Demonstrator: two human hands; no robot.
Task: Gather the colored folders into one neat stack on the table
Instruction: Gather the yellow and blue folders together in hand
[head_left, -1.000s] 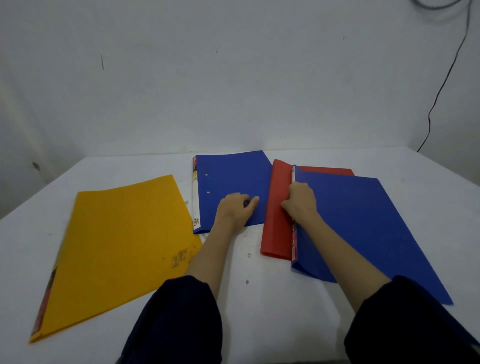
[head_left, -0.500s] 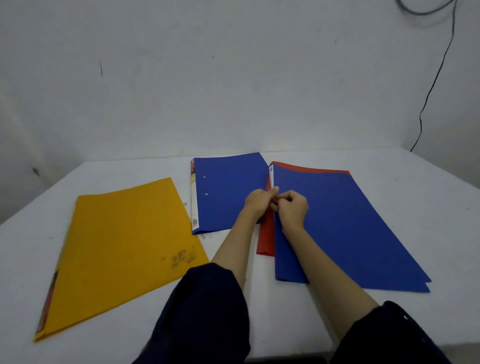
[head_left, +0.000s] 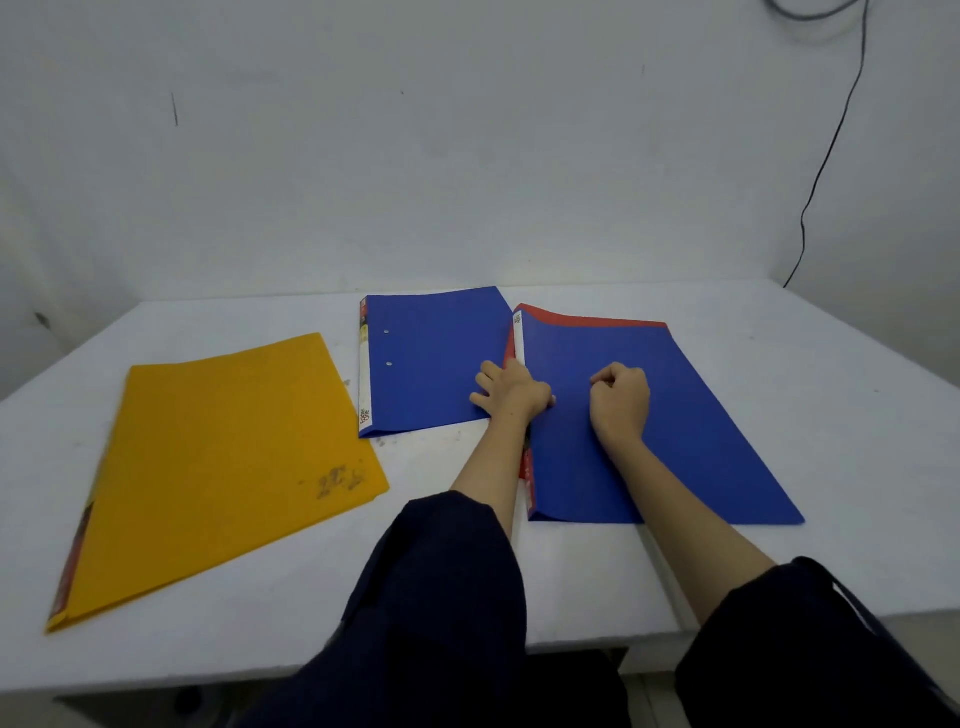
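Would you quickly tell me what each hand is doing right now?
Left hand: open, fingers spread, pressing on the two blue folders' adjoining edges.
Right hand: closed in a loose fist on the right blue folder, holding nothing visible.

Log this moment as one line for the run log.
stack: blue folder on red folder | hands: left at its spine, right fisted on top | loose: second blue folder, yellow folder

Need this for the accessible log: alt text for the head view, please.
Seen from above, a person's left hand and right hand press on a blue folder lying on top of a red folder on a white table. A second blue folder lies just left of them, a yellow folder farther left.
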